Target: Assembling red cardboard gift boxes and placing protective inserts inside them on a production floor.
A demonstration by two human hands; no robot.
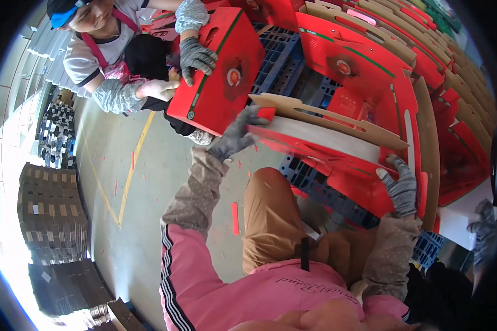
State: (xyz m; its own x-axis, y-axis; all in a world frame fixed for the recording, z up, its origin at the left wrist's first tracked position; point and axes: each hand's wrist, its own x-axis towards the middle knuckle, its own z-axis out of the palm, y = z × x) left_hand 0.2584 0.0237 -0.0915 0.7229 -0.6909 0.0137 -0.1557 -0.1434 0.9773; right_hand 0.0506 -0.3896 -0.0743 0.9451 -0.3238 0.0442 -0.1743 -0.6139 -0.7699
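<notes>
My left hand (pixel 236 133), in a grey knit glove, grips the left end of a flat red cardboard box blank (pixel 320 144) with brown inner flaps. My right hand (pixel 400 186), also grey-gloved, holds the same blank at its lower right edge. The blank is tilted, half unfolded, over a heap of similar red blanks (pixel 381 71). Across from me a co-worker's gloved hand (pixel 196 55) rests on a folded red carton (pixel 221 69); the co-worker's other hand (pixel 159 89) supports its left side.
Blue plastic pallets (pixel 281 60) lie under the red blanks. Stacks of dark flat cartons (pixel 52 215) stand at the left on the grey concrete floor (pixel 121 231), which has yellow lines and red scraps. My brown-trousered knee (pixel 268 215) sits below the blank.
</notes>
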